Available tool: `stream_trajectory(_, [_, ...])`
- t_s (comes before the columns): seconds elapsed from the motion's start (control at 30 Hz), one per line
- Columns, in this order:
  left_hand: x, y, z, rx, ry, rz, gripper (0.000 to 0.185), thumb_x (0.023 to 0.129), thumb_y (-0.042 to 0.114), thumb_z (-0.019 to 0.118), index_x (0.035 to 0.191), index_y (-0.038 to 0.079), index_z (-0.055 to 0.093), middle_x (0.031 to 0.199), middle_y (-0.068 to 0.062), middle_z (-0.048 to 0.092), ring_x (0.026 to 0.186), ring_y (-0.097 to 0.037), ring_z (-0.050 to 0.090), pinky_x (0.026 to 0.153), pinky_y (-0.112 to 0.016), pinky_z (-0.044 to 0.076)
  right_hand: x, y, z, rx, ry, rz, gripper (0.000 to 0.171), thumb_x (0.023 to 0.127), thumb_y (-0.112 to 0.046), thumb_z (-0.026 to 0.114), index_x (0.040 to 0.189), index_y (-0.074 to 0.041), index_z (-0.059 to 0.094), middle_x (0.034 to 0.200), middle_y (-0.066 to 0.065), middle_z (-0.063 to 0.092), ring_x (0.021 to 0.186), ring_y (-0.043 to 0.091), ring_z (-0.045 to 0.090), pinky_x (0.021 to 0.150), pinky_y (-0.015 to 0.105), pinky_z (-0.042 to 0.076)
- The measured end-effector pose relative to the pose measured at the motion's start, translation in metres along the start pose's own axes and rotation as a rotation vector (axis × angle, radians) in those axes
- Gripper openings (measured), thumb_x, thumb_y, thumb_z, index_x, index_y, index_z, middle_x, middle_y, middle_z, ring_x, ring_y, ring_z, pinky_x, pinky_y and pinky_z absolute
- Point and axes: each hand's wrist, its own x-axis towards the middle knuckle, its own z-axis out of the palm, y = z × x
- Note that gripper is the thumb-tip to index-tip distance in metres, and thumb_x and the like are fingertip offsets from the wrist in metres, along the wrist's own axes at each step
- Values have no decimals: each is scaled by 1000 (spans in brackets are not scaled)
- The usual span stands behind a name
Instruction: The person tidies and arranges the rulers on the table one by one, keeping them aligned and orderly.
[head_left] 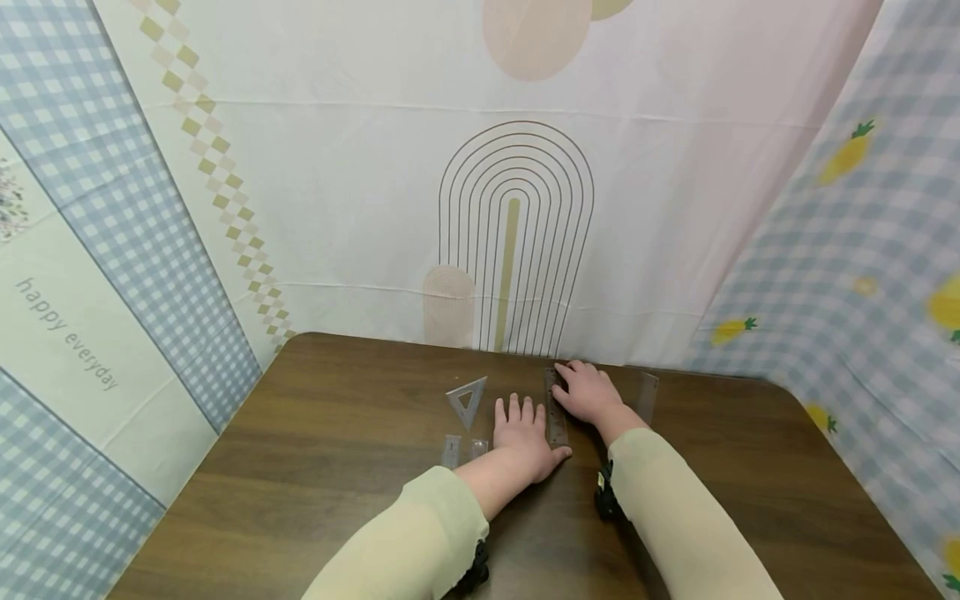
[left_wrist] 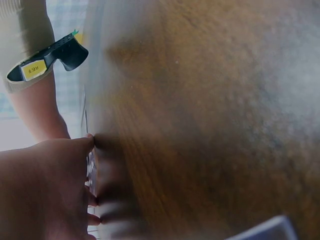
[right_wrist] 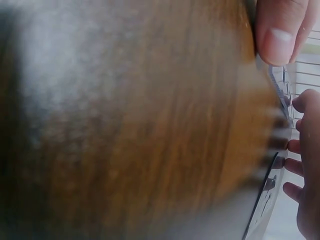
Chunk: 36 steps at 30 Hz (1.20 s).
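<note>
A clear ruler (head_left: 557, 421) lies on the brown wooden table, pointing away from me. My right hand (head_left: 590, 398) reaches over from its right side, thumb and fingertips resting at the ruler's far part. In the right wrist view the thumb (right_wrist: 279, 47) comes down right by the ruler's marked edge (right_wrist: 280, 87). To the left, my left hand (head_left: 523, 442) lies palm down with its fingers spread, and its thumb stretches to the ruler's near end. Beyond the left fingers is a clear triangular set square (head_left: 467, 402).
Two small clear pieces (head_left: 451, 450) show beside the left wrist, partly behind the arm. Another clear ruler (head_left: 648, 392) lies right of the right hand. At the table's far edge hangs a patterned white cloth (head_left: 360, 225), with checked cloth (head_left: 795, 275) on the right.
</note>
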Motion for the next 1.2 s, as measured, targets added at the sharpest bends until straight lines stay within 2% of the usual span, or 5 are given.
stream_trajectory(0.3, [-3,3,-3,4,24,10,89,89,82,27,159,28,23,165,-1,18,152,-29,10,119,-53,8,1,-1,-1,-6,-25,13,58,103,-40,45,153,-9,40,150,22,38,137,43,35,106,62,31])
stream_trajectory(0.57, [4,2,0,-4,0,13,85,91,80,26,160,31,17,166,-1,14,152,-30,6,119,-54,4,0,-4,-7,25,-67,20,58,104,-39,45,153,-8,39,151,23,36,139,44,32,108,62,29])
stream_trajectory(1.2, [3,1,0,14,-20,14,81,94,76,23,161,30,13,166,-2,10,152,-31,2,119,-55,0,0,-3,-7,72,-56,33,56,103,-37,49,149,-6,44,151,23,37,139,44,33,107,64,29])
